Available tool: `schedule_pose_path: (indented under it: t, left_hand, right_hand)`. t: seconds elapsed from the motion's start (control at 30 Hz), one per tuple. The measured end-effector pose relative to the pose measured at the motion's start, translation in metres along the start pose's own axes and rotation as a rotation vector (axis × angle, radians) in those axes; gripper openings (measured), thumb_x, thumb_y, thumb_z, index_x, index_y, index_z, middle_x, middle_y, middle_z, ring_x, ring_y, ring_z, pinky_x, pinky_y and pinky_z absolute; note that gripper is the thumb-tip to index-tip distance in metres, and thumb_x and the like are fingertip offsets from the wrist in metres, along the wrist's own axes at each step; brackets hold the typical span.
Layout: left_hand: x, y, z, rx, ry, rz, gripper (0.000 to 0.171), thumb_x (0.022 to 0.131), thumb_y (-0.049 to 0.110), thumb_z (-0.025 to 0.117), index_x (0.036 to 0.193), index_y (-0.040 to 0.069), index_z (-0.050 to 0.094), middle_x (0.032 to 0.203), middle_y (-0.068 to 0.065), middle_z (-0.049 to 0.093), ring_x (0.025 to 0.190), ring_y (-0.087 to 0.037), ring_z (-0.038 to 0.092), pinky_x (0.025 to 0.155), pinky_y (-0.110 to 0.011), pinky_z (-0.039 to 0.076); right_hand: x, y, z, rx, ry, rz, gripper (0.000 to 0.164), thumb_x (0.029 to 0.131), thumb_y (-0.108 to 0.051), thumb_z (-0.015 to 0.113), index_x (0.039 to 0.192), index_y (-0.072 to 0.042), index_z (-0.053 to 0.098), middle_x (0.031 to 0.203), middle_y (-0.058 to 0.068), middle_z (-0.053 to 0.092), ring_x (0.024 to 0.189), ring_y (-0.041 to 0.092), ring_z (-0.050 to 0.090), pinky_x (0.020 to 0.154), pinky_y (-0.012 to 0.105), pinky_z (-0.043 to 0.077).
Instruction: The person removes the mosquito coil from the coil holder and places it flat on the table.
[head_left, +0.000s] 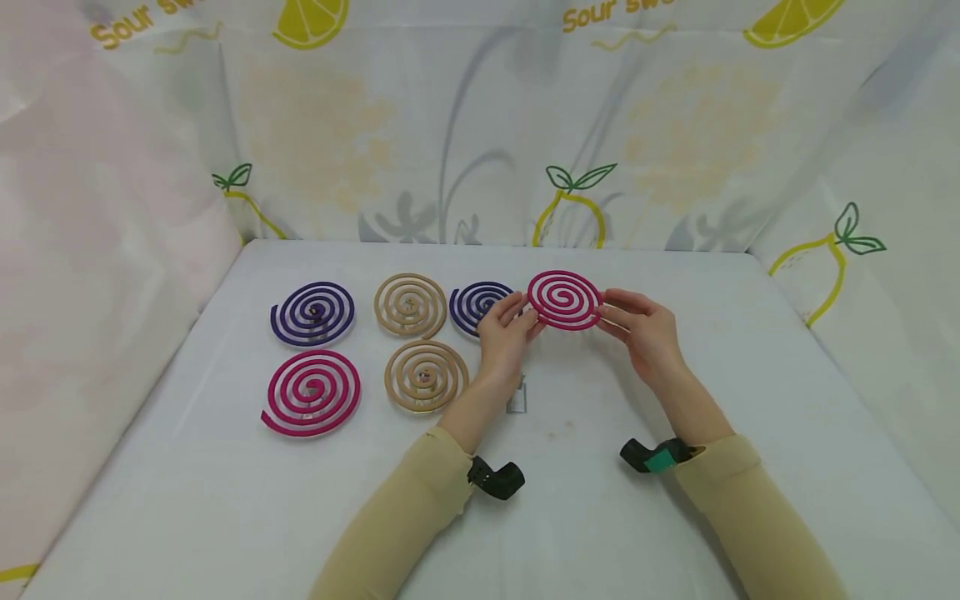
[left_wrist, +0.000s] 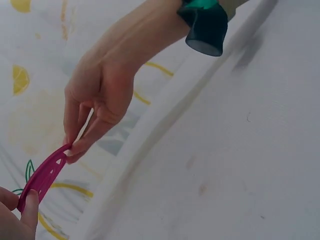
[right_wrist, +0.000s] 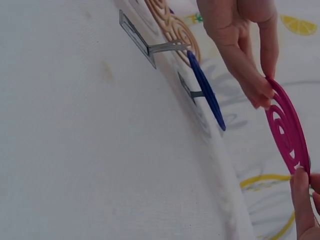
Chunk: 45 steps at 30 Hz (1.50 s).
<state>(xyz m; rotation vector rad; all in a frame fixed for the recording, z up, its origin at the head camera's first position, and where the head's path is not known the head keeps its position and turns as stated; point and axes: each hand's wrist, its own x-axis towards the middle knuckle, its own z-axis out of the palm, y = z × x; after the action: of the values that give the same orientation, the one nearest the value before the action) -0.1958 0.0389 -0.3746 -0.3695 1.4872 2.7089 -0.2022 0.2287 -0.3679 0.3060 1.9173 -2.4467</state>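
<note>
A pink mosquito coil [head_left: 565, 300] is lifted above the back of the table, held between both hands. My left hand [head_left: 504, 337] pinches its left edge, and on the opposite edge the right hand [head_left: 643, 332] grips it between thumb and fingers. Seen from the left wrist, the same coil [left_wrist: 44, 175] is tilted nearly edge-on. Just behind the left hand, a dark blue coil [head_left: 472, 304] sits on its metal stand, partly covered by the fingers. Below the left hand a bare metal stand [head_left: 517, 398] lies on the tabletop, also visible in the right wrist view.
Farther left, raised on stands, are another dark blue coil [head_left: 313, 313], two tan coils [head_left: 410, 306] whose edges meet or overlap, and a second pink coil [head_left: 311, 393]. The white table [head_left: 600, 517] ends at a lemon-printed curtain [head_left: 450, 125].
</note>
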Motion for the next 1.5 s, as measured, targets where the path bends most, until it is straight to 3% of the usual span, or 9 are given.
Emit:
schedule_pose_path:
  t: [0.13, 0.27, 0.57, 0.67, 0.87, 1.13, 1.33, 1.5]
  left_hand:
    - [0.005, -0.002, 0.006, -0.022, 0.036, 0.035, 0.049, 0.091, -0.014, 0.055, 0.139, -0.009, 0.048, 0.135, -0.024, 0.059, 0.104, -0.021, 0.064, 0.091, -0.033, 0.059]
    - [0.01, -0.004, 0.009, -0.043, 0.041, 0.043, 0.049, 0.091, -0.015, 0.056, 0.139, -0.009, 0.048, 0.134, -0.024, 0.059, 0.102, -0.021, 0.065, 0.091, -0.033, 0.059]
    - [0.023, -0.01, 0.02, -0.04, 0.061, 0.087, 0.043, 0.091, -0.014, 0.059, 0.133, -0.006, 0.055, 0.128, -0.022, 0.062, 0.094, -0.015, 0.063, 0.09, -0.032, 0.059]
    - [0.03, -0.01, 0.023, -0.036, 0.076, 0.1, 0.043, 0.089, -0.015, 0.06, 0.132, -0.006, 0.056, 0.125, -0.023, 0.064, 0.097, -0.019, 0.065, 0.089, -0.033, 0.06]
    - [0.039, 0.002, 0.028, -0.059, 0.088, 0.096, 0.045, 0.09, -0.015, 0.059, 0.134, -0.008, 0.054, 0.126, -0.024, 0.064, 0.106, -0.026, 0.066, 0.091, -0.035, 0.059]
    - [0.051, 0.005, 0.034, -0.112, 0.119, 0.064, 0.039, 0.091, -0.013, 0.059, 0.129, -0.005, 0.058, 0.125, -0.023, 0.065, 0.101, -0.022, 0.067, 0.091, -0.037, 0.059]
    - [0.057, 0.006, 0.034, -0.129, 0.105, 0.049, 0.04, 0.09, -0.015, 0.059, 0.129, -0.007, 0.058, 0.124, -0.024, 0.065, 0.097, -0.021, 0.067, 0.091, -0.04, 0.059]
    - [0.058, 0.003, 0.032, -0.069, 0.101, 0.065, 0.04, 0.089, -0.015, 0.06, 0.128, -0.007, 0.059, 0.123, -0.024, 0.066, 0.095, -0.019, 0.067, 0.09, -0.036, 0.06]
  right_hand:
    - [0.006, 0.0, 0.001, 0.045, 0.016, -0.003, 0.019, 0.092, -0.001, 0.068, 0.111, -0.007, 0.067, 0.104, 0.003, 0.069, 0.086, 0.011, 0.072, 0.083, 0.026, 0.059]
    - [0.012, -0.001, 0.001, 0.077, 0.032, -0.022, 0.017, 0.091, 0.002, 0.068, 0.104, -0.009, 0.069, 0.101, 0.004, 0.071, 0.083, 0.012, 0.072, 0.082, 0.027, 0.06]
    - [0.025, -0.003, 0.001, 0.077, 0.093, -0.014, 0.019, 0.092, 0.0, 0.068, 0.108, -0.009, 0.067, 0.105, 0.005, 0.068, 0.086, 0.013, 0.071, 0.081, 0.025, 0.06]
    - [0.03, -0.004, 0.003, 0.076, 0.117, -0.006, 0.022, 0.092, 0.0, 0.067, 0.113, -0.007, 0.065, 0.107, 0.005, 0.067, 0.086, 0.013, 0.071, 0.08, 0.025, 0.06]
    - [0.043, -0.008, 0.011, 0.089, 0.137, -0.012, 0.029, 0.093, 0.0, 0.066, 0.121, -0.005, 0.063, 0.111, 0.007, 0.066, 0.088, 0.015, 0.071, 0.081, 0.025, 0.06]
    - [0.054, -0.012, 0.015, 0.108, 0.159, -0.027, 0.036, 0.092, -0.001, 0.067, 0.128, -0.002, 0.062, 0.114, 0.008, 0.066, 0.094, 0.017, 0.07, 0.083, 0.025, 0.059]
    - [0.058, -0.013, 0.014, 0.097, 0.181, -0.034, 0.03, 0.092, -0.002, 0.068, 0.122, -0.005, 0.066, 0.11, 0.007, 0.067, 0.091, 0.015, 0.07, 0.083, 0.025, 0.059]
    - [0.061, -0.011, 0.012, 0.108, 0.175, -0.017, 0.023, 0.091, 0.0, 0.068, 0.113, -0.006, 0.066, 0.108, 0.008, 0.068, 0.088, 0.015, 0.071, 0.082, 0.025, 0.059]
